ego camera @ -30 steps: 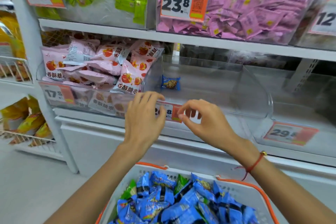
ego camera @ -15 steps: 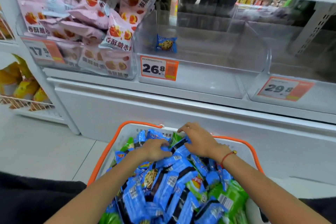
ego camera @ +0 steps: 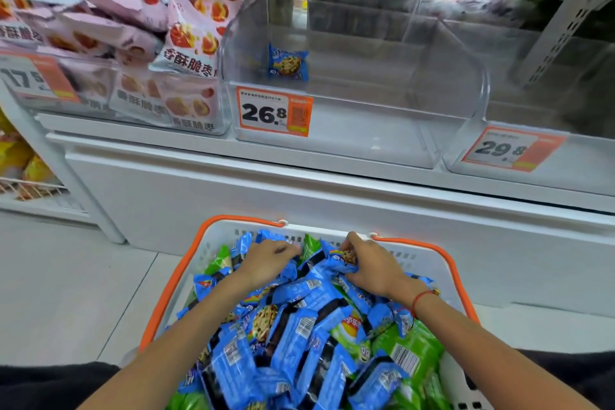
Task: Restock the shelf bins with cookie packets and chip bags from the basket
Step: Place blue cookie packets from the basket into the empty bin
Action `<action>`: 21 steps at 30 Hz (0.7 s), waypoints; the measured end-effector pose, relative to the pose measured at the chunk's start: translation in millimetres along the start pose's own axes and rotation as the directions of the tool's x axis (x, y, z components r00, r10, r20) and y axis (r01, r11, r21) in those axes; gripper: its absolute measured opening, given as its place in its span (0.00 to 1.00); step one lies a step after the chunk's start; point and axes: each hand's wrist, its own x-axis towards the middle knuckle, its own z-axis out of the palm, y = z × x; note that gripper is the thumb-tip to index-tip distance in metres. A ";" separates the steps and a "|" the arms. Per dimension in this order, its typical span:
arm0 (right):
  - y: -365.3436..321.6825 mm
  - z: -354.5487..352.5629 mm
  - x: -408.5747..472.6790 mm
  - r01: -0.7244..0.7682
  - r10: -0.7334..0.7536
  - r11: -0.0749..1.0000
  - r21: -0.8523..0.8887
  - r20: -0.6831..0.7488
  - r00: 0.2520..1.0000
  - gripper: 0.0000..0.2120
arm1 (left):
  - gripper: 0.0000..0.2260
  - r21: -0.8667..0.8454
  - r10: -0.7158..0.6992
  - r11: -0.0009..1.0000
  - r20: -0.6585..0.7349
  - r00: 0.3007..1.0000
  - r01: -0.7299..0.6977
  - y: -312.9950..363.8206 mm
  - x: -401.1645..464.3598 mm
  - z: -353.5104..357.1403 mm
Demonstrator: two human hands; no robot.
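Deep in the basket, blue cookie packets are gripped by the left hand and right hand, fingers curled; above the basket, one packet is seen in the bin.

White plastic basket with orange rim in the foreground on the floor, before the white shelf unit; blue cookie packets and green chip bags piled in it. Left hand and right hand rest in the pile at the basket's far end, each gripping packets. On the shelf above: clear plastic middle bin holding a single blue cookie packet; to its left, a clear bin of pink snack bags; to its right, another clear bin.
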 end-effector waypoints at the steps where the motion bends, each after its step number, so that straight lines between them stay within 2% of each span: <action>1: -2.3 -1.6 -1.4 0.010 -0.010 0.999 0.035 -0.009 1.000 0.20 | 0.16 0.045 0.008 0.999 -0.062 0.998 -0.005 -0.2 0.6 1.3; 3: -9.4 -4.5 -1.8 0.049 -0.043 0.995 0.092 -0.066 0.997 0.23 | 0.21 0.100 0.005 0.995 -0.121 0.993 0.007 1.4 -0.1 4.7; 4: -13.9 -6.5 -1.3 0.081 -0.071 0.992 0.097 -0.106 0.992 0.25 | 0.23 0.058 0.003 0.998 -0.107 0.994 0.004 3.7 -0.7 6.8; 7: -26.3 -16.5 2.7 0.191 -0.179 0.981 0.032 -0.218 0.959 0.28 | 0.21 -0.217 0.032 0.975 -0.053 0.998 -0.042 19.6 -2.6 5.8; 9: -31.1 -26.3 4.7 0.251 -0.244 0.968 -0.011 -0.285 0.927 0.28 | 0.17 -0.319 0.069 0.944 -0.072 0.995 -0.089 32.6 -3.8 -4.0; 13: -38.1 -46.2 8.0 0.307 -0.306 0.950 -0.060 -0.387 0.870 0.27 | 0.13 -0.327 0.154 0.927 -0.110 0.982 -0.182 49.8 -5.0 -29.6; 16: -46.3 -63.2 8.1 0.361 -0.341 0.933 -0.015 -0.369 0.865 0.34 | 0.07 -0.286 0.228 0.921 -0.159 0.961 -0.266 55.7 -7.3 -48.1; 18: -56.5 -78.7 6.2 0.401 -0.349 0.914 0.064 -0.382 0.856 0.33 | 0.06 -0.274 0.300 0.889 -0.255 0.919 -0.366 61.6 -11.0 -57.8; 21: -77.1 -110.7 5.0 0.440 -0.334 0.892 0.107 -0.501 0.798 0.23 | 0.06 -0.222 0.403 0.811 -0.458 0.792 -0.541 83.8 -16.5 -67.2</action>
